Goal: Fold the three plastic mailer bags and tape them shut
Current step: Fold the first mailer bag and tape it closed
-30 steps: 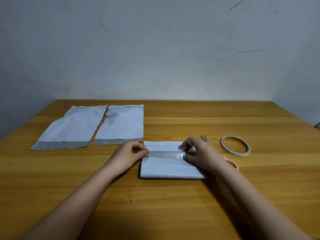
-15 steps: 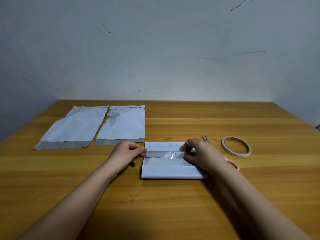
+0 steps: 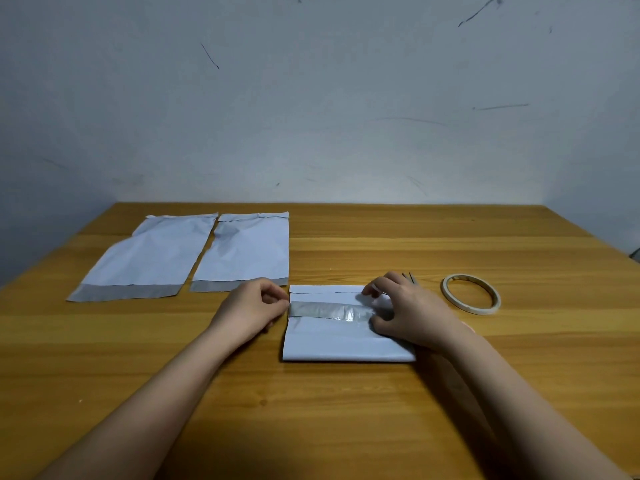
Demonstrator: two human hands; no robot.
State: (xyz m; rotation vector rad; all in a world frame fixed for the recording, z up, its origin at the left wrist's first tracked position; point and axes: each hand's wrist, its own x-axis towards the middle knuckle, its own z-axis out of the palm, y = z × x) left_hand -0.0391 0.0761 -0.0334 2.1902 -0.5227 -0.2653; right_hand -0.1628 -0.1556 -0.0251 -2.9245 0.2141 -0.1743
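Observation:
A folded white mailer bag (image 3: pixel 346 342) lies on the wooden table (image 3: pixel 346 410) in front of me, a grey flap (image 3: pixel 329 310) folded across its upper part. My left hand (image 3: pixel 254 306) pinches the flap's left end at the bag's edge. My right hand (image 3: pixel 407 311) sits on the bag's right side with bent fingers, thumb and fingertips holding the flap's right end. Two unfolded white mailer bags lie flat at the back left, one (image 3: pixel 149 258) further left, the other (image 3: pixel 247 252) beside it. A ring of pale tape (image 3: pixel 471 293) lies to the right of my right hand.
Scissors lie behind my right hand; only the metal tips (image 3: pixel 408 277) and a bit of pink handle (image 3: pixel 467 328) show. A scuffed grey wall (image 3: pixel 311 116) rises behind the table's far edge.
Both hands stay at the two ends of the grey flap. My right hand has slid slightly to the right, showing a little more of the flap.

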